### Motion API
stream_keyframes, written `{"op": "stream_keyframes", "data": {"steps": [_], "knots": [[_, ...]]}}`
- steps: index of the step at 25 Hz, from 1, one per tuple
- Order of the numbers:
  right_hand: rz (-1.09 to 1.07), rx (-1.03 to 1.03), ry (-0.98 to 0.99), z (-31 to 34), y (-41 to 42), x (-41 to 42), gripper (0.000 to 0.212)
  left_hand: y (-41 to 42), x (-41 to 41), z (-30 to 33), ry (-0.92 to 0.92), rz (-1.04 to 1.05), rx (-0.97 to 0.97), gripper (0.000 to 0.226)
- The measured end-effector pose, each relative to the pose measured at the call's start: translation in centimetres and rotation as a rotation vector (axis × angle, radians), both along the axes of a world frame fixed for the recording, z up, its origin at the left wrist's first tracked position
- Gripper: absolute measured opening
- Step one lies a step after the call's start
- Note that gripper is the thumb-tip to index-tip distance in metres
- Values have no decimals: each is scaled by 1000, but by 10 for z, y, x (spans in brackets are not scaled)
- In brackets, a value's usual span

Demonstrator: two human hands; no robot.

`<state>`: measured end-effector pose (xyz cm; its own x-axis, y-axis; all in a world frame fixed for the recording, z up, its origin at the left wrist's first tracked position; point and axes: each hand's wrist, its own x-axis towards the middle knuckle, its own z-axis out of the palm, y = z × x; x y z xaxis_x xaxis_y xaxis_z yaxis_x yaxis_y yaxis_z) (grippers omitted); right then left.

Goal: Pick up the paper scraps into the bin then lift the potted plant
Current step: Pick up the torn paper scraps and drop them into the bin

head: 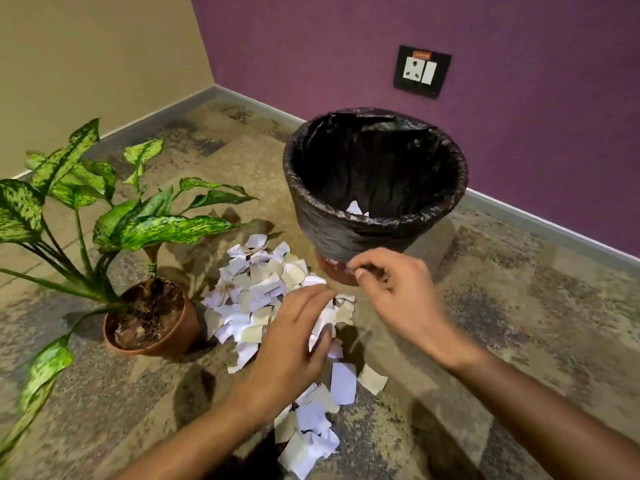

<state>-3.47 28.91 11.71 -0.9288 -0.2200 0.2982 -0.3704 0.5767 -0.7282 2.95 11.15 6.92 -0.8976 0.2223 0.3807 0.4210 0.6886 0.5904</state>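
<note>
Head view: torn white paper scraps (258,299) lie heaped on mottled carpet (519,306) between the terracotta potted plant (152,317) and crinkly black-lined round bin (374,181). Left hand (294,344) pinches scraps; right hand (398,292) hovers, fingers loosely curled, empty.

left hand (294,336) pinching paper scraps (254,299), bin (375,188), potted plant (152,317)

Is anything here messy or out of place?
Yes. Torn paper scraps lie strewn over the floor between the potted plant and the bin, trailing toward the camera. Only a scrap or two shows inside the bin. The left hand is gathering some.
</note>
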Motion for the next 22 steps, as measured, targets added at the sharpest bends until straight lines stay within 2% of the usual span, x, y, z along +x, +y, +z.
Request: {"op": "stream_keyframes", "data": {"steps": [2,3,6,8,11,13,17,20,22], "knots": [[122,257,-167,-35,-3,9,22,-16,5,-31,-290,42,-151,62],[189,401,-265,-53,-2,12,32,-23,4,-42,-428,60,-198,71],[361,764,-480,-101,12,18,81,-36,5,-64,-765,72,-304,103],[464,906,-577,-128,20,26,109,-40,19,-78,-906,30,-456,122],[572,1049,-666,-160,23,41,133,-35,47,-98,-983,-61,-650,130],[560,1094,-641,-172,17,51,135,-29,58,-108,-954,-91,-768,128],[592,1053,-531,-176,-6,70,130,-16,68,-119,-893,-64,-960,114],[660,1068,-429,-173,-25,85,115,-13,70,-119,-938,2,-851,98],[634,1079,-404,-170,-33,87,94,-14,66,-116,-902,-6,-796,74]]}}
